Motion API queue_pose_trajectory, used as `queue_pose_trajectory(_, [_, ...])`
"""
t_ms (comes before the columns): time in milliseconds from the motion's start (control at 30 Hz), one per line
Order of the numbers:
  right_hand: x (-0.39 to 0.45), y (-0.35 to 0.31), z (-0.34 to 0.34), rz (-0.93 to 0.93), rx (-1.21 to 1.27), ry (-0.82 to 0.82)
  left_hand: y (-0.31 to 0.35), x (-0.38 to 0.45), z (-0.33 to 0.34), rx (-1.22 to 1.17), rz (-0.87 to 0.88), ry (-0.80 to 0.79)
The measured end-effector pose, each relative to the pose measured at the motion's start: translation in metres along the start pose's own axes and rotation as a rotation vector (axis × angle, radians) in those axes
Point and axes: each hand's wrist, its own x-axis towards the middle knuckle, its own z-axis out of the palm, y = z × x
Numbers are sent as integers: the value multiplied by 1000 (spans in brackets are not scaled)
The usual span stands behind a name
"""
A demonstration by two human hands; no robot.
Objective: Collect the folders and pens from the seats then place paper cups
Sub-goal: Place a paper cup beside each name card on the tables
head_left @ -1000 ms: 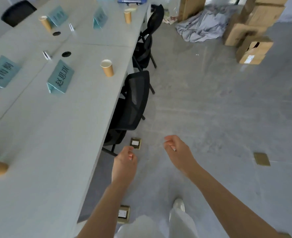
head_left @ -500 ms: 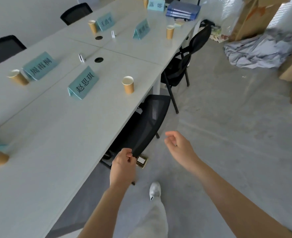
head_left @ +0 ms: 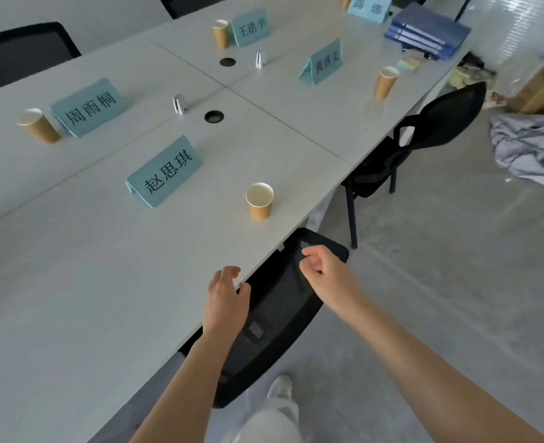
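While both hands (head_left: pixel 273 282) hover loosely curled and empty, 4 paper cups (head_left: pixel 259 200) dot the white table (head_left: pixel 72 298) above grey floor (head_left: pixel 456 282).

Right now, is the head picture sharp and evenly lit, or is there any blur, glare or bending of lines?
Head view: the near name card reads sharply; the far card is soft. Table edges bow from the wide lens. The upper right corner is washed out by brightness. Shadows are faint; both hands look crisp.
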Motion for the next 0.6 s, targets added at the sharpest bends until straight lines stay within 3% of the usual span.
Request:
queue_pose_trajectory(200, [84,-8,-6,-52,-20,-125,14,53,22,-5,-86,24])
queue_pose_trajectory(600, [248,-1,-12,-221,-182,-431,36,140,78,33,-388,264])
